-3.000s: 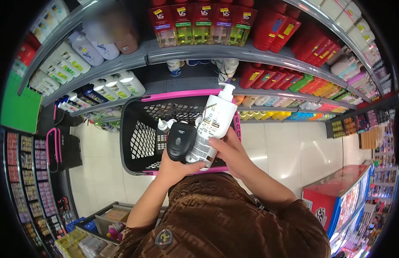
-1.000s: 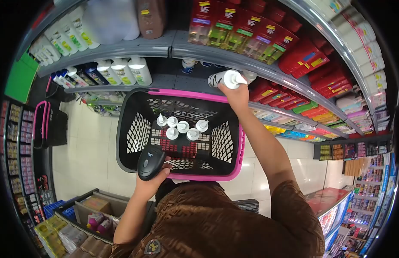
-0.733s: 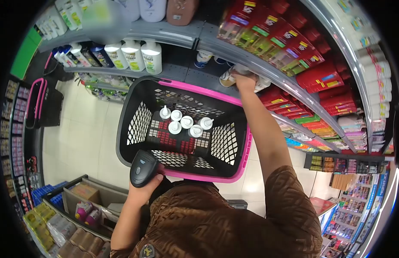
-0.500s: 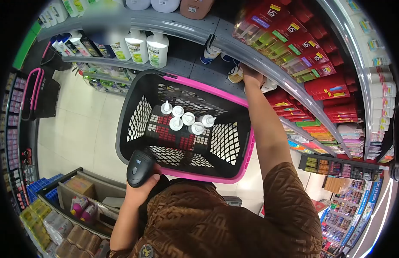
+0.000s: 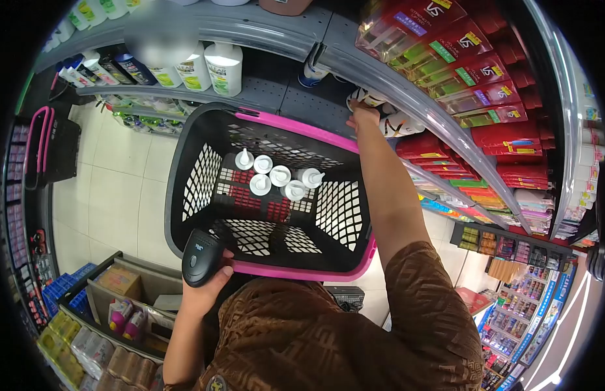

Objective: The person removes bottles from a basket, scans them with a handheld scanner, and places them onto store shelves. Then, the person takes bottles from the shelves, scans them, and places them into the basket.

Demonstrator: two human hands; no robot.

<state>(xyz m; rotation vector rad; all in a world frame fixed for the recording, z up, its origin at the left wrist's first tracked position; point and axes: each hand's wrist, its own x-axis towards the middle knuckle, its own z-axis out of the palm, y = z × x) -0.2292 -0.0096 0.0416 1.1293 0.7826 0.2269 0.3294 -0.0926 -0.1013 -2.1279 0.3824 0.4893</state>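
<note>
Since a second ago, the right hand (image 5: 365,117) has gone from gripping a white pump bottle at the shelf edge to reaching in among the stock. Leftmost, the left hand (image 5: 208,291) is wrapped round a black scanner (image 5: 202,258), below the near-left corner of the basket (image 5: 276,268). Right of that grip, six white-topped pump bottles (image 5: 280,175) stand clustered inside. Farther right, the right hand's fingers bend over a patterned white bottle (image 5: 374,100) on the shelf (image 5: 315,109); whether they hold it I cannot tell. That bottle lies just beyond the fingertips, its long axis mostly hidden; another patterned bottle (image 5: 403,124) is immediately right of the hand. The right hand is much the nearer to both.
</note>
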